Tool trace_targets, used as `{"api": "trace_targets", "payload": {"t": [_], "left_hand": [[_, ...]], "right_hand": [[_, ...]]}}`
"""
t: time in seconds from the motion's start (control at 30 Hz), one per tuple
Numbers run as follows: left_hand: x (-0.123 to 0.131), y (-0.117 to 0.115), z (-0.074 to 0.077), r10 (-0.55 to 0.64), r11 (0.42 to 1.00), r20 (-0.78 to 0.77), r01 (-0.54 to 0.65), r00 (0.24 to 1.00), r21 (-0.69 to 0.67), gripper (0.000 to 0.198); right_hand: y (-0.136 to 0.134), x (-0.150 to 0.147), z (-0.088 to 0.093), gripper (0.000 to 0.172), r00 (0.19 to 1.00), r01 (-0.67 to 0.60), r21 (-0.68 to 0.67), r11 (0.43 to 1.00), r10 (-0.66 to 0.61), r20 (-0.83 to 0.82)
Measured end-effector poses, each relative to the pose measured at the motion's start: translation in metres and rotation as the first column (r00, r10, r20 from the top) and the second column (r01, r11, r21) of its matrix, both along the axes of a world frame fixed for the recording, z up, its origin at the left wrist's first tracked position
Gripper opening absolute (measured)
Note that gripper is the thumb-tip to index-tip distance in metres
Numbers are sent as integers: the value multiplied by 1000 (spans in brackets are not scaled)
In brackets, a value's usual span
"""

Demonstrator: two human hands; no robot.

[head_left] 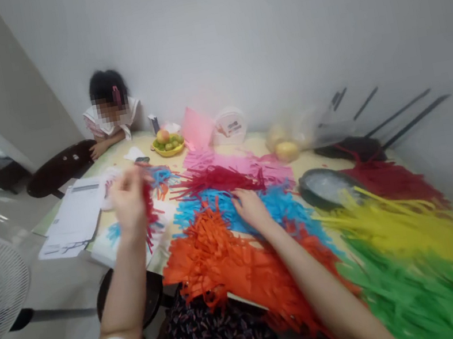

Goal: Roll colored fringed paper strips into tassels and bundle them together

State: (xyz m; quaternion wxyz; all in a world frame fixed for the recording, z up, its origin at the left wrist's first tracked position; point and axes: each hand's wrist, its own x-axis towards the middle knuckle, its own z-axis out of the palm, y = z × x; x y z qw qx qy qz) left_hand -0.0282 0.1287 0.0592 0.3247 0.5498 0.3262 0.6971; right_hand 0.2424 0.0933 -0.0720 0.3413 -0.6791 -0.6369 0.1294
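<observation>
My left hand [129,201] is raised over the left part of the table, its fingers closed on dark red paper strips [150,215] that hang down beside it. Motion blur softens its fingertips. My right hand [253,207] is down in the pile of blue paper strips [278,201], with its fingers bent onto them. Just beyond it lies a heap of dark red strips [222,180]. Nearer to me, under my right forearm, spreads a pile of orange strips [222,246]. Pink strips [272,167] lie behind the red ones.
Yellow strips [411,224] and green strips [426,286] cover the right side, near a dark bowl [326,187]. At the back stand a yellow fruit bowl [169,147] and a round white container [230,126]. Papers [70,214] lie left. Another person [110,108] sits across the corner.
</observation>
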Motion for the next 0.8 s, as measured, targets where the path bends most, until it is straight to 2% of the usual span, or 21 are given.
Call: {"api": "trace_targets", "payload": {"t": [0.03,0.1,0.13,0.2,0.3,0.4,0.5,0.57,0.63,0.67,0.77,0.8], "left_hand": [[15,-12,-6,-136,987,-177,118,975,-107,30],[47,-34,-21,-347,928,-324,272,880,-255,32],[61,-42,-27,-399,907,-344,312,850,-281,32],[83,-55,-37,-480,870,-354,383,803,-311,31],[101,-67,-44,-569,817,-352,464,743,-342,29],[115,-76,-52,-624,776,-347,506,700,-375,27],[130,-81,-64,-619,777,-308,503,723,-379,22],[139,-81,-72,-605,781,-273,493,748,-382,20],[145,-79,-77,-621,756,-217,502,753,-420,21],[147,-77,-79,-639,731,-181,516,748,-447,22],[147,-77,-81,-699,639,-82,569,710,-517,27],[146,-78,-81,-714,613,-59,582,698,-535,28]], "right_hand": [[-8,-5,14,28,999,-23,51,998,25,-21],[-28,-14,43,32,993,-74,158,985,88,-83],[-39,-17,57,33,972,-105,244,964,152,-180],[-61,-18,80,27,940,-151,336,930,240,-241],[-84,-14,94,17,939,-120,367,922,225,-259],[-99,-7,87,17,934,-74,338,938,184,-306],[-104,3,69,19,907,2,325,946,135,-400],[-100,22,60,22,912,28,268,963,85,-401],[-90,58,56,27,958,66,114,991,-31,-285],[-83,81,55,29,976,157,-7,988,-156,-155],[-56,158,50,26,927,372,-111,922,-375,-5],[-47,180,46,22,912,409,-161,898,-407,48]]}}
